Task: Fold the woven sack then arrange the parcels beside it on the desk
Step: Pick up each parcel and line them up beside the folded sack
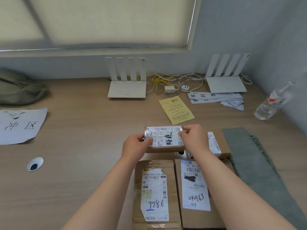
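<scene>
Brown cardboard under a white shipping label: that is the small parcel [164, 140] we are holding at the centre of the frame. Our left hand [134, 145] is gripping its left end with thumb on top and fingers curled round the edge. Our right hand [194, 138] is pinching its right end the same way. We cannot tell whether the box is touching the desk [83, 163] or hovering just above it.

Just below it in the frame two larger parcels are lying side by side, touching: the parcel marked 7786 [154, 193] and, to its right, the parcel marked 040563 [197, 188]. A fourth parcel [216, 143] is sitting right of our right hand, partly hidden behind it. Against these, along the right side of the frame, the grey-green woven sack [245, 156] is lying flat as a long narrow strip (folding looks done, as far as we can judge).

So we are judging the arranging step to be in hand and well along. The next move is calling for us to set this small box down square in the gap above the two large ones, close to its neighbour, and then let go.

Farther out, a yellow sheet [177, 109] is lying above the parcels. Two white routers [127, 88] and a tangle of cables [166, 82] are sitting along the wall. A plastic bottle [272, 103] is standing at the right edge, and a white paper sign [20, 125] is lying at the left.
</scene>
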`<act>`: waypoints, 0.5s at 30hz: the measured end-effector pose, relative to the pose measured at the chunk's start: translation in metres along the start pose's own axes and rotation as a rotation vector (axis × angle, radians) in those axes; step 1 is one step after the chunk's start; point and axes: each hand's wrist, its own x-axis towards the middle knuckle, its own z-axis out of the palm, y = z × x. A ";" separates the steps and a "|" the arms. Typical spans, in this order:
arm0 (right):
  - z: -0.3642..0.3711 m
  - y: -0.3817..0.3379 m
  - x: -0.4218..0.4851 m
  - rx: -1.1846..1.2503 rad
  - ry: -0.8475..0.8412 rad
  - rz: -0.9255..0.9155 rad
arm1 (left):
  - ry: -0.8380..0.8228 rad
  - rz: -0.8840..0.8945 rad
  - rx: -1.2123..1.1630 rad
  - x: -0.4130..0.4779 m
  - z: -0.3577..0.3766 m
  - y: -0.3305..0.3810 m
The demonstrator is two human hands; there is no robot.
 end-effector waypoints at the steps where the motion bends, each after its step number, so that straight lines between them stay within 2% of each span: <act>1: 0.003 -0.001 0.002 -0.045 -0.001 -0.019 | 0.005 -0.011 0.015 0.004 0.002 -0.002; 4: 0.017 0.001 0.012 -0.280 -0.065 -0.071 | -0.014 -0.042 0.064 0.016 0.005 -0.010; 8: 0.030 0.001 0.019 -0.533 -0.189 -0.051 | -0.060 -0.078 0.161 0.030 0.008 -0.019; 15: 0.034 -0.009 0.010 -0.710 -0.321 -0.049 | -0.154 -0.113 0.314 0.037 0.014 -0.031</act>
